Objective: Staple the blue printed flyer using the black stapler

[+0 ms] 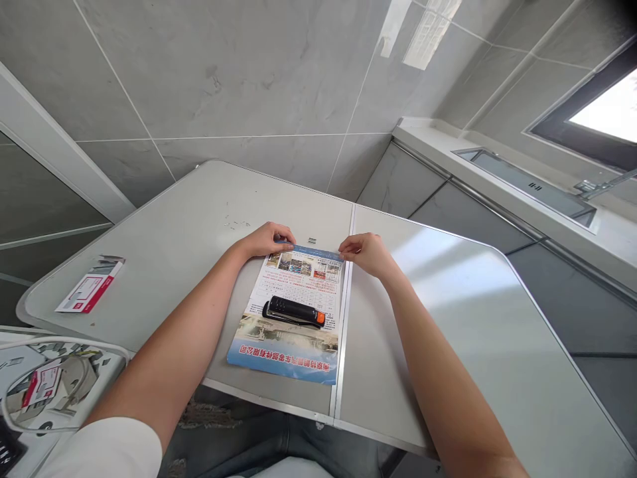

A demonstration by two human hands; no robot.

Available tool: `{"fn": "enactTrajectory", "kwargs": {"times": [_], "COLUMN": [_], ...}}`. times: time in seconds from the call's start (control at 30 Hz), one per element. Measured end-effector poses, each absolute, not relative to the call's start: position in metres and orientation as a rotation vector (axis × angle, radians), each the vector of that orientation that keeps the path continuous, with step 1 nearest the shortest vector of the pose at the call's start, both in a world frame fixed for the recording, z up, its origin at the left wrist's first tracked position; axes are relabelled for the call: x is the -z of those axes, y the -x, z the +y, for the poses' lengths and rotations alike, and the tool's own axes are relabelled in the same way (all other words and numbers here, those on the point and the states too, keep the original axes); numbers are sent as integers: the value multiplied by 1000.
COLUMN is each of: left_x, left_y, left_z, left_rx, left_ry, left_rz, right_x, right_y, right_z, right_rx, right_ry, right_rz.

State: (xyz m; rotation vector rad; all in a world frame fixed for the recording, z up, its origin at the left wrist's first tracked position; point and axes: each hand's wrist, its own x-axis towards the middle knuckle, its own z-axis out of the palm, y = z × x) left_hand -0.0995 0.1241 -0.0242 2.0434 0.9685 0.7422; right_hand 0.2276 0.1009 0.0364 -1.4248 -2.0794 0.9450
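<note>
A printed flyer [283, 362] with blue bands, small photos and upside-down Chinese text lies on the table. Across its middle rests a black stapler [293, 310] with an orange end. My left hand [269, 240] pinches the flyer's far left corner, thumb along the edge. At the far right corner, the fingertips of my right hand [365, 253] are closed on the paper. Just beyond the flyer's far edge, between my hands, sits a short strip of staples [312, 240]. Neither hand touches the stapler.
The grey folding table [413, 318] has a metal seam beside the flyer. Loose staples [236, 224] are scattered beyond my left hand. A red-and-white packet [92, 289] lies far left. Lower left, a white-rimmed container [64, 342] holds assorted items. A sink counter [522, 179] stands right.
</note>
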Motion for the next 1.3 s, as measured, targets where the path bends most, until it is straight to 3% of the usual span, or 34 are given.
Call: {"fn": "enactTrajectory", "kwargs": {"times": [0.17, 0.57, 1.3], "left_x": [23, 21, 19], "left_y": [99, 96, 89], "left_z": [124, 123, 123], "left_rx": [-694, -664, -490], "left_ry": [-2071, -2193, -2520], "left_rz": [1001, 1082, 1166], "right_x": [-27, 30, 26], "right_y": [-230, -287, -288], "right_z": [107, 127, 128], "right_rx": [-891, -818, -964], "right_ry": [1402, 1380, 1306], "right_rz": [-2095, -1541, -1457]}}
